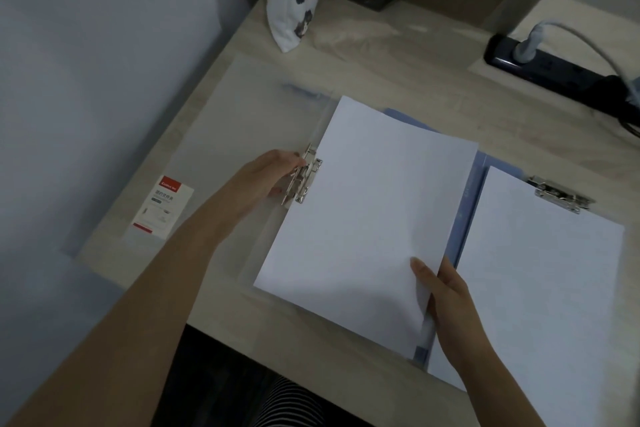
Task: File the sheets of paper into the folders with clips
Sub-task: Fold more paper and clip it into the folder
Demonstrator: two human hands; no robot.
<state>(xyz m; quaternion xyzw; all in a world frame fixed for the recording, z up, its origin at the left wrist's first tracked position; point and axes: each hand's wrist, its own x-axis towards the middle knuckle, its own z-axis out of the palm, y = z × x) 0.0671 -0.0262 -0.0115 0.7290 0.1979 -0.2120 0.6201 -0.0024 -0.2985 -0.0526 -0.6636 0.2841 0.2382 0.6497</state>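
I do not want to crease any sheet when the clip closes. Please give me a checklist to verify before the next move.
1. Left hand grips the silver metal clip of the translucent plastic folder: ok.
2. Clip lifted high enough: cannot tell.
3. Left edge of the stack of white paper sheets reaches the clip: ok.
4. Right hand pinches the stack's lower corner: ok.
5. Stack clear of the blue plastic folder: not ok, it overlaps.
6. Blue folder's own white sheets under its silver clip: ok.
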